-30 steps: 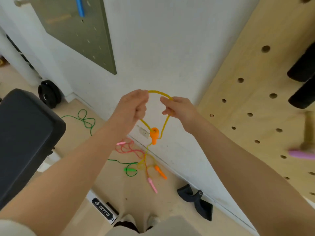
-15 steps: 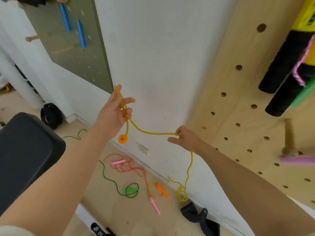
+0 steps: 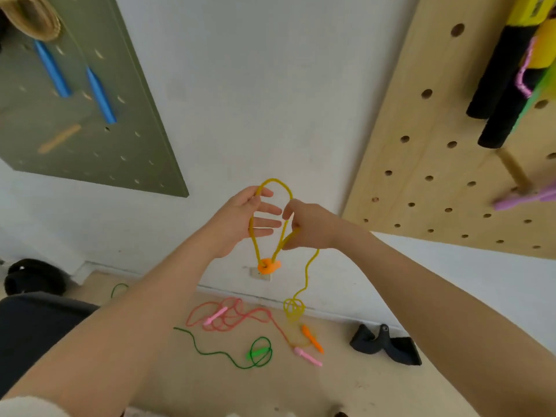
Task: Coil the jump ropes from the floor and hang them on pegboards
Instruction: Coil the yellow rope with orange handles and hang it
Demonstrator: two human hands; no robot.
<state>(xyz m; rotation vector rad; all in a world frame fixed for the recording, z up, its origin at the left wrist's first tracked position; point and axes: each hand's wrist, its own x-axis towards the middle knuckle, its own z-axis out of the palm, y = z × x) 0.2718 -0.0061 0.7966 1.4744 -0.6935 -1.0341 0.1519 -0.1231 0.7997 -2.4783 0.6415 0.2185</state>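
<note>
A yellow jump rope (image 3: 275, 183) loops between my hands in front of the white wall. My left hand (image 3: 240, 221) holds one side of the loop between thumb and fingers, the other fingers spread. My right hand (image 3: 307, 227) pinches the other side. An orange handle (image 3: 268, 265) dangles under the loop. The rope's tail drops from my right hand to a small coil (image 3: 294, 308) near the floor and a second orange handle (image 3: 313, 338). A pink rope (image 3: 228, 319) and a green rope (image 3: 260, 353) lie on the floor. The wooden pegboard (image 3: 421, 164) is at the right.
A green pegboard (image 3: 90, 139) with blue handles (image 3: 99, 94) hangs at the upper left. Black and yellow items (image 3: 505, 85) and a wooden peg (image 3: 511, 167) with a pink handle sit on the wooden board. A black bench (image 3: 36, 329) is at the lower left, black grips (image 3: 382, 344) on the floor.
My hands came back together from a spread position, forming another loop of yellow rope. The tail has lifted, its coil now hanging just above the floor.
</note>
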